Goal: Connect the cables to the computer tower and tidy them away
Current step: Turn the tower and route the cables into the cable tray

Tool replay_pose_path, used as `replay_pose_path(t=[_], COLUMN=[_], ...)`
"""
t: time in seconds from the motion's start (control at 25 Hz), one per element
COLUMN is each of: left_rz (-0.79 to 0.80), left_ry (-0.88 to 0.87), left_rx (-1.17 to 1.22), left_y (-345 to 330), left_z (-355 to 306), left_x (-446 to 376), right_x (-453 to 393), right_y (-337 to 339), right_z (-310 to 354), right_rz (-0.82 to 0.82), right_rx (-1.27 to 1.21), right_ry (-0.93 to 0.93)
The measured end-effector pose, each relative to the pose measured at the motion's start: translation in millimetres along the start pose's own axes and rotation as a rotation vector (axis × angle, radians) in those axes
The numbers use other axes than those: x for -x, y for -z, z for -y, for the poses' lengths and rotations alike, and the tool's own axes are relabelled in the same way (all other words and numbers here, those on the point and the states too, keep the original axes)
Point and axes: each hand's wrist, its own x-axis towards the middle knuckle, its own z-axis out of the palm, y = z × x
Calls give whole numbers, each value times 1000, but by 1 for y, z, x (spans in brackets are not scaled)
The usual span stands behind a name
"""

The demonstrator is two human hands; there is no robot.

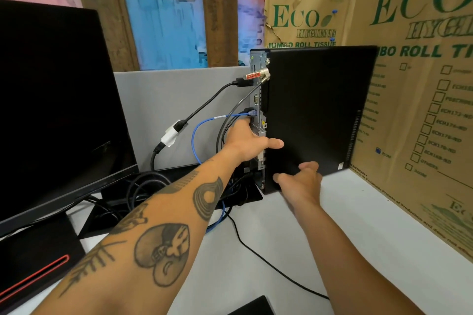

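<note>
Both your hands on the tower (317, 110), upright on the white surface (294, 250).
L hand (247, 142): fingers behind rear panel by blue cable (202, 123), thumb on side; can't tell grip. R hand (300, 178): relaxed, fingers touching lower side.

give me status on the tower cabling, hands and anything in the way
Left hand at tower rear ports, thumb on side panel. Right hand open, steadying tower's base. Blue cable plugged in. Loose cables piled behind.

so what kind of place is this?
Probably an office desk or workstation: a monitor, a computer tower with cables plugged in, a grey partition, and cardboard boxes alongside.
</note>
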Motion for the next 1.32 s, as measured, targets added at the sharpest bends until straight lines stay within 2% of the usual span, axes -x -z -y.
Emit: replay_pose_path(t=[0.32, 0.76, 0.84, 0.96, 1.04, 1.12, 1.2, 1.28, 1.32], left_rz=[130, 71, 100, 96, 1, -98, -247, -413, -461], left_ry=[-40, -67, -29, -9, -168, -367, -482, -491, -430], left_rx=[33, 7, 16, -111, -308, -396, -452, -541, -574], left_y=[14, 6, 5, 0, 0, 12, 40, 81, 101], left_z=[5, 11, 9, -1, -7, 4, 33, 68, 83], left_x=[-11, -14, -12, 7, 44, 99, 154, 200, 217], right_x=[22, 15, 13, 25, 43, 66, 87, 109, 117], right_y=[-12, -33, -31, -31, -29, -26, -27, -31, -35], right_z=[3, 5, 3, -2, -5, -7, -9, -6, -3], right_rz=[-91, -55, -56, -86, -130, -66, 101, 332, 450], right_rx=[141, 192, 210, 198, 184, 185, 254, 391, 464], right_ry=[213, 167, 178, 197, 276, 389, 554, 735, 802])
